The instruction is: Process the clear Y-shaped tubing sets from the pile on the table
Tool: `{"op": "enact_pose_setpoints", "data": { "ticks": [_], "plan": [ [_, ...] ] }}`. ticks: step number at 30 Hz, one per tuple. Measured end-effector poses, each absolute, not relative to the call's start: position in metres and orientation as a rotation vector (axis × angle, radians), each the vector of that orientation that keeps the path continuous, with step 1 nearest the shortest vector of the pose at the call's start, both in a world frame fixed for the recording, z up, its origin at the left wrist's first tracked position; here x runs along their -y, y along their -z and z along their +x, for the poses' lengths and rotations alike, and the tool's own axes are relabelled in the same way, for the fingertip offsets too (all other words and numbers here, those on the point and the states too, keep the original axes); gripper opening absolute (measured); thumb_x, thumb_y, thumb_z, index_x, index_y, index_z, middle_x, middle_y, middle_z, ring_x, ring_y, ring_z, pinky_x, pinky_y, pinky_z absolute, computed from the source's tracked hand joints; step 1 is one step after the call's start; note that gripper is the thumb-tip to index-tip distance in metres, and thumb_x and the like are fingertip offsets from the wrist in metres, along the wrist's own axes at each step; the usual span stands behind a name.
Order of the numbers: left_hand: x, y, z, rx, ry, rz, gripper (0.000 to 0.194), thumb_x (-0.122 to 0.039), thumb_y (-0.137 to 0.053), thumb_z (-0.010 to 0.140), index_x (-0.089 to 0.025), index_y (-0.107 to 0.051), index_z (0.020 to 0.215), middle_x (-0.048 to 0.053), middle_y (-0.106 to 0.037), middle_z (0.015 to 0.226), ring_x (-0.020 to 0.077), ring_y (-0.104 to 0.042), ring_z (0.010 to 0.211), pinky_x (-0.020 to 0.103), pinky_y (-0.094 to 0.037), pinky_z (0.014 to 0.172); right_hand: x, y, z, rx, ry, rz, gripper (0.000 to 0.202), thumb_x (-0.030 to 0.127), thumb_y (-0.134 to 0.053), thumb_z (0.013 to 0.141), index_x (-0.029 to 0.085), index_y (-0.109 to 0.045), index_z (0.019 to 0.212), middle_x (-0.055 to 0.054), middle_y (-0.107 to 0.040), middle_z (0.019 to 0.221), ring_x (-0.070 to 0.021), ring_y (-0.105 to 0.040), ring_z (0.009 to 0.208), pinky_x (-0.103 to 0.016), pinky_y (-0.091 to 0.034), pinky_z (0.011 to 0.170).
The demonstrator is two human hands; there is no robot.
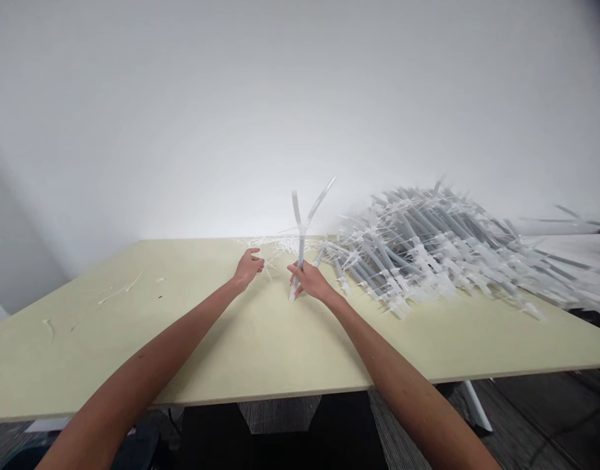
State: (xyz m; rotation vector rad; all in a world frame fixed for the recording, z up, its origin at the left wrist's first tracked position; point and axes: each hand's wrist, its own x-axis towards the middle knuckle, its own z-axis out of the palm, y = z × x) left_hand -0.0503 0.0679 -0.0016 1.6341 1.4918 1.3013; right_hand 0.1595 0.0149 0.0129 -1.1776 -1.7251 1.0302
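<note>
My right hand [307, 279] is closed round the grey lower stem of a Y-shaped tube piece [301, 245], held upright above the middle of the table. Its two clear arms spread upward and its white end points down at the tabletop. My left hand [249, 266] is to the left of the piece, apart from it, with its thumb and fingers curved; thin white strips show at its fingertips, but blur hides whether they are gripped. Behind both hands lies a heap of thin white ties [292, 244].
A large pile of grey and clear tube pieces [427, 235] covers the right back of the pale yellow table [221, 365]. Loose white strips [126, 288] lie on the left side. A white wall [206, 117] rises behind. More tubes extend at the far right.
</note>
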Motion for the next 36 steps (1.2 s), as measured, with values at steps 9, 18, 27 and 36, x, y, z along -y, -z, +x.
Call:
{"op": "enact_pose_setpoints", "data": {
  "ticks": [9,18,27,36],
  "plan": [
    [-0.053,-0.01,-0.052,-1.511,-1.677,1.492,0.019,-0.029,-0.053,0.075,-0.019,-0.06,0.09,0.003,-0.063,0.077,0.0159,-0.063,0.074,0.029,-0.049,0.071,-0.01,-0.013,0.16,1.811,-0.995,-1.207,0.026,0.03,-0.052,0.082,0.018,-0.048,0.105,-0.004,-0.06,0.083,-0.0115,-0.06,0.057,-0.024,-0.052,0.053],
    [-0.013,-0.011,-0.034,-1.156,-1.271,1.396,0.03,-0.037,-0.062,0.074,-0.011,-0.064,0.089,0.012,-0.068,0.085,0.0208,-0.066,0.08,0.036,-0.051,0.08,-0.014,-0.01,0.168,1.944,-0.802,-1.181,0.029,0.035,-0.054,0.08,0.017,-0.059,0.102,-0.005,-0.062,0.09,-0.0151,-0.057,0.076,-0.027,-0.046,0.067],
    [0.008,-0.009,-0.017,-0.947,-1.16,1.397,0.037,-0.042,-0.062,0.076,-0.012,-0.063,0.097,0.013,-0.068,0.094,0.021,-0.064,0.089,0.038,-0.047,0.089,-0.013,-0.016,0.173,1.873,-0.768,-1.124,0.033,0.025,-0.061,0.072,0.015,-0.06,0.103,-0.003,-0.064,0.084,-0.0151,-0.058,0.078,-0.028,-0.042,0.075],
    [0.009,-0.005,-0.007,-0.907,-1.179,1.413,0.034,-0.04,-0.062,0.076,-0.012,-0.063,0.095,0.012,-0.068,0.092,0.0199,-0.064,0.088,0.038,-0.047,0.089,-0.01,-0.019,0.173,1.943,-0.657,-1.191,0.027,0.033,-0.053,0.079,0.018,-0.062,0.099,-0.005,-0.064,0.086,-0.0164,-0.058,0.079,-0.029,-0.041,0.075]
  ]
}}
